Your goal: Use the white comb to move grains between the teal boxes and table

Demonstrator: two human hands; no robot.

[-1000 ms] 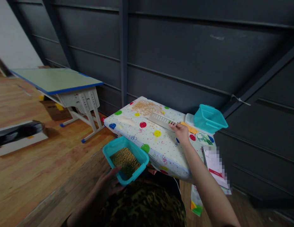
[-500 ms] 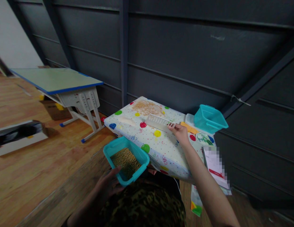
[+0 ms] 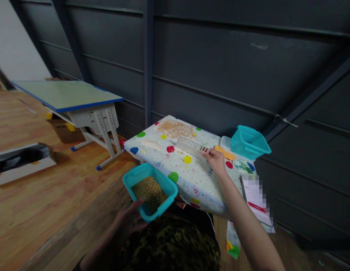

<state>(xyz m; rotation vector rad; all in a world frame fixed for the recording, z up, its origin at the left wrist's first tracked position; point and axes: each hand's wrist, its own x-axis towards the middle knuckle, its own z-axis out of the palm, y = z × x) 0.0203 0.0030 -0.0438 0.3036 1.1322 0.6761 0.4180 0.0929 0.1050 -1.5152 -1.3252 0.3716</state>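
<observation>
My left hand (image 3: 132, 218) grips the near left side of a teal plastic bin (image 3: 166, 178), thumb over the rim. Soybeans (image 3: 152, 190) cover the bottom of this bin, held in front of the table's near edge. In my right hand (image 3: 215, 160) is the right end of a long white slotted plastic piece (image 3: 191, 145), standing on its edge on the tablecloth. A few beans lie by its lower side. Beyond its left end spreads a patch of pale tan grains (image 3: 175, 128), and a whitish powdery heap (image 3: 150, 144) lies nearer the left.
A balloon-print cloth covers the table (image 3: 197, 177). At its right are an empty teal bin (image 3: 249, 143), an orange cloth (image 3: 225, 153) and a clipboard with paper (image 3: 255, 195). A dark panelled wall (image 3: 220, 67) rises behind. A desk (image 3: 67, 96) stands left.
My right hand has shifted the slotted piece slightly to the right and turned it more upright. The left hand and its bin have stayed in place.
</observation>
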